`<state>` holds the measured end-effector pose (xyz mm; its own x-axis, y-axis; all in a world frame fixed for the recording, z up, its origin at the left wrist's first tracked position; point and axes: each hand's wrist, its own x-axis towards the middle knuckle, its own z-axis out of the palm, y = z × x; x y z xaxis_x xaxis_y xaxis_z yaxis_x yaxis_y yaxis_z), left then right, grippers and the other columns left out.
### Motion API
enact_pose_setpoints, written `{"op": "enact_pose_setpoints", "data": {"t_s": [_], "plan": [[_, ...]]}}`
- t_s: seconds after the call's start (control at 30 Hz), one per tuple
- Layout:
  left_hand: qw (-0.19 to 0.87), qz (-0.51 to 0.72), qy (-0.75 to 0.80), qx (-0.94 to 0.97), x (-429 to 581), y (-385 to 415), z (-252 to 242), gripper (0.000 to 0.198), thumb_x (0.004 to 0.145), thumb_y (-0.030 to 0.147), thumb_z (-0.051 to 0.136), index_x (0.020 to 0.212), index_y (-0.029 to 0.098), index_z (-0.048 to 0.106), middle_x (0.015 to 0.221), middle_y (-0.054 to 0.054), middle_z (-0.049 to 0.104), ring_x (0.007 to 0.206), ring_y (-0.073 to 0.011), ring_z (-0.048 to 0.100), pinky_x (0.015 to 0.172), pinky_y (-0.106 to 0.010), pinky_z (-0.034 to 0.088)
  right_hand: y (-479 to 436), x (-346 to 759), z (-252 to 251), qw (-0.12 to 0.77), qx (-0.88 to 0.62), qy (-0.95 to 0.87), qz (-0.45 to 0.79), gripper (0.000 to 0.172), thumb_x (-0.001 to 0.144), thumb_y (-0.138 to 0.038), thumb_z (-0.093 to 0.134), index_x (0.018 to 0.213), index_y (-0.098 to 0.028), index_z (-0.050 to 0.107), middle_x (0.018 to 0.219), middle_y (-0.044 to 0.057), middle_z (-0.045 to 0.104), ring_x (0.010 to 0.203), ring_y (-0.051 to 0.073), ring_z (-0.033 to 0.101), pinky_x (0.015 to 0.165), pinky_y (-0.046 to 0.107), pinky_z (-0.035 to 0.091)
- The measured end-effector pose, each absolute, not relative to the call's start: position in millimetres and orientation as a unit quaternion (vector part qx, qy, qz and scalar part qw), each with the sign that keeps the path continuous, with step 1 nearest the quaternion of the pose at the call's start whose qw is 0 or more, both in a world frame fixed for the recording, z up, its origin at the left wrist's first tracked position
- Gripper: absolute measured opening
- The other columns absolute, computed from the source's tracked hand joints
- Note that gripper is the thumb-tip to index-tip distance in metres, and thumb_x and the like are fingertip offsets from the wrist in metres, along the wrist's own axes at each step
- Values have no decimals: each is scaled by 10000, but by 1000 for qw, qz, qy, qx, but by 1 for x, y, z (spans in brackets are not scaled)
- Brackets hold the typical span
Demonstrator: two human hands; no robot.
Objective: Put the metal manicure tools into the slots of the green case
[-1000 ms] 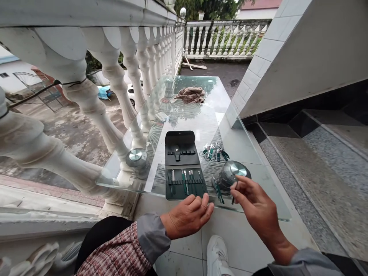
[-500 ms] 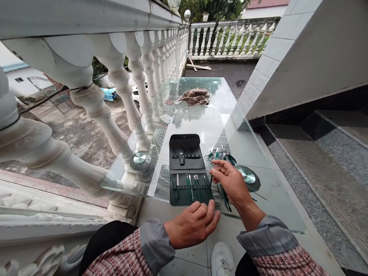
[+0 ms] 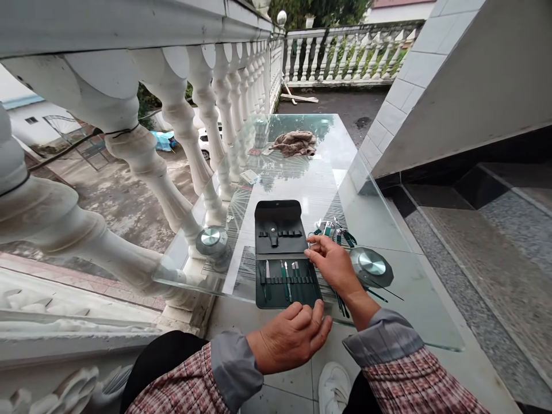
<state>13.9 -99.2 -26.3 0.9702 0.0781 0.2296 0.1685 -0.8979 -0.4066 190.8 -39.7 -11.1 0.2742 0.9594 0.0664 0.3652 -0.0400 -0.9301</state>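
Note:
A black manicure case (image 3: 278,253) lies unfolded on the glass table (image 3: 297,184). Its lower panel holds several slim green-handled tools (image 3: 286,282) in elastic loops. My left hand (image 3: 291,336) is at the near right corner of the case, fingers bent and gripping its edge. Over the right edge of the case, my right hand (image 3: 334,261) pinches a thin metal tool (image 3: 308,244), mostly hidden by the fingers. Just beyond that hand sits a cluster of nail clippers (image 3: 328,228) and nippers (image 3: 348,237). More slim tools (image 3: 342,305) lie partly under my right forearm.
A crumpled brown cloth (image 3: 294,144) lies at the table's far end, with a small card (image 3: 249,176) nearer. Round metal discs (image 3: 213,237) sit at the table's leg positions. White balusters (image 3: 176,109) line the left; stone steps (image 3: 466,230) rise on the right.
My right hand has moved left, closer to the case. A slim tool seen at the right end of the loops no longer shows there. My left hand stays in place.

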Motion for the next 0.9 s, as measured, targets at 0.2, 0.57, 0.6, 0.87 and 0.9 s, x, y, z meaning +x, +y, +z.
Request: {"op": "enact_pose_setpoints", "data": {"t_s": [0.2, 0.57, 0.6, 0.87, 0.9], "plan": [[218, -121, -65, -966, 14, -99, -27, 394, 929, 192, 403, 1301, 68, 435, 1302, -219, 477, 1000, -218, 547, 868, -373, 416, -39, 194, -9, 397, -660, -595, 230, 233, 747, -312, 538, 931, -199, 625, 668, -15, 563, 636, 148, 514, 682, 306, 411], [212, -134, -70, -965, 14, -99, -26, 381, 919, 169, 392, 1282, 73, 458, 1291, -200, 494, 975, -209, 541, 856, -365, 410, -39, 204, -10, 342, -640, -677, 123, 207, 838, -260, 500, 922, -186, 675, 866, 60, 615, 837, 175, 550, 796, 315, 420], [212, -135, -71, -965, 14, -99, -26, 382, 918, 166, 392, 1283, 73, 458, 1289, -200, 495, 971, -208, 542, 856, -366, 409, -39, 204, -11, 325, -636, -691, 110, 204, 844, -255, 498, 916, -188, 678, 858, 61, 610, 857, 182, 541, 803, 319, 417], [217, -133, -68, -965, 13, -98, -30, 393, 923, 177, 387, 1298, 71, 441, 1299, -206, 485, 947, -202, 545, 856, -365, 409, -41, 206, -15, 284, -593, -750, 67, 222, 881, -231, 458, 872, -205, 678, 844, 63, 591, 846, 188, 494, 772, 325, 415], [217, -129, -69, -965, 13, -98, -30, 395, 924, 178, 387, 1302, 72, 435, 1306, -208, 476, 951, -201, 542, 860, -366, 407, -42, 207, -15, 285, -590, -753, 67, 224, 883, -223, 452, 877, -204, 676, 847, 63, 590, 848, 187, 494, 768, 323, 416]]}}
